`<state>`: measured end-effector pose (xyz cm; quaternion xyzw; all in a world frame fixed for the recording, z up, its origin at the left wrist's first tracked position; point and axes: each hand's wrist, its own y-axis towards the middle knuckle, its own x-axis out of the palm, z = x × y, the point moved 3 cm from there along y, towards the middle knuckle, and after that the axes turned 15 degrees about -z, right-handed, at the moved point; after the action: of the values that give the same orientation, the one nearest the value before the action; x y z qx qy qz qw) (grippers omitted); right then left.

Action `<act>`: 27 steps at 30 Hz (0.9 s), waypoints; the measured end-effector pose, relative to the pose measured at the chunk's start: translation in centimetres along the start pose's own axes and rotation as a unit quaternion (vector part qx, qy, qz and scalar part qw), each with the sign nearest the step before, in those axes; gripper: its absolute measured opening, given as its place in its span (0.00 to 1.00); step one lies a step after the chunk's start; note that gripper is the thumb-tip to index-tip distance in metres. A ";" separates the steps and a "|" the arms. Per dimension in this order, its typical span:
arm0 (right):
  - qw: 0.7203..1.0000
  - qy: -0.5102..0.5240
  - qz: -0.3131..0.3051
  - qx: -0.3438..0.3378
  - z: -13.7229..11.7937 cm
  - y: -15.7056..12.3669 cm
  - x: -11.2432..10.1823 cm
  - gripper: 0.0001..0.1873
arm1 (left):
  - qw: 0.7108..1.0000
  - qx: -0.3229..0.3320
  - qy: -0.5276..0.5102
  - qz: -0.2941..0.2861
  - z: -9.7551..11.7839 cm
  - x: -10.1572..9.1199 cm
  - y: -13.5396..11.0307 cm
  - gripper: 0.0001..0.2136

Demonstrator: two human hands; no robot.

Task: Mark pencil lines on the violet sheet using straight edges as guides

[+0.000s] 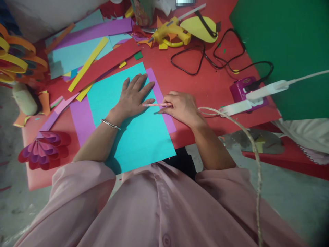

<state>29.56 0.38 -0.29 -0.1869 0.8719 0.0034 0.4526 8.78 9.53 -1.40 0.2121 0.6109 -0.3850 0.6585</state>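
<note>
Left hand [133, 96] flat, fingers spread, pinning turquoise sheet [133, 133] steady; right hand [180, 108] pinches pencil [156, 104] (tip beside left fingertips) for marking.

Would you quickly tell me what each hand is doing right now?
Left hand: open, flat on the turquoise paper sheet.
Right hand: closed on a pink pencil.

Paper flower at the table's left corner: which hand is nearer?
Left. The left hand lies flat on the teal paper, up and right of the paper flower; the right hand, holding a pink pencil, sits farther right.
</note>
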 end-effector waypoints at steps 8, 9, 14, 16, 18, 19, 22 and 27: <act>1.000 -0.003 -0.001 0.002 0.0 0.0 -0.1 0.17 | 1.000 0.004 -0.001 0.007 -0.1 0.2 0.0 0.37; 1.000 0.001 -0.002 0.002 0.0 -0.1 -0.1 0.17 | 1.000 0.006 -0.001 0.005 -0.1 0.2 0.0 0.37; 1.000 0.013 0.000 -0.003 0.1 0.0 0.0 0.17 | 1.000 0.007 -0.002 0.003 -0.3 0.4 0.1 0.37; 1.000 0.009 0.002 -0.003 0.1 0.0 0.1 0.16 | 1.000 0.007 0.004 0.007 -0.2 0.4 0.1 0.36; 1.000 0.001 0.003 -0.004 0.1 0.0 0.2 0.16 | 1.000 0.009 0.016 0.012 -0.1 0.5 0.0 0.36; 1.000 -0.003 0.002 -0.004 0.1 0.0 0.3 0.16 | 1.000 0.010 0.024 0.014 -0.1 0.6 -0.1 0.36; 1.000 -0.007 0.004 0.000 0.2 0.0 0.3 0.16 | 0.998 0.010 0.041 0.044 -0.1 0.9 -0.3 0.36; 1.000 0.002 -0.001 0.005 0.1 0.1 0.2 0.15 | 0.997 0.013 0.038 0.069 -0.2 1.3 -0.3 0.38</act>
<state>29.53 0.43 -0.53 -0.1854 0.8728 -0.0015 0.4514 8.36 9.14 -2.64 0.2771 0.6138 -0.3381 0.6574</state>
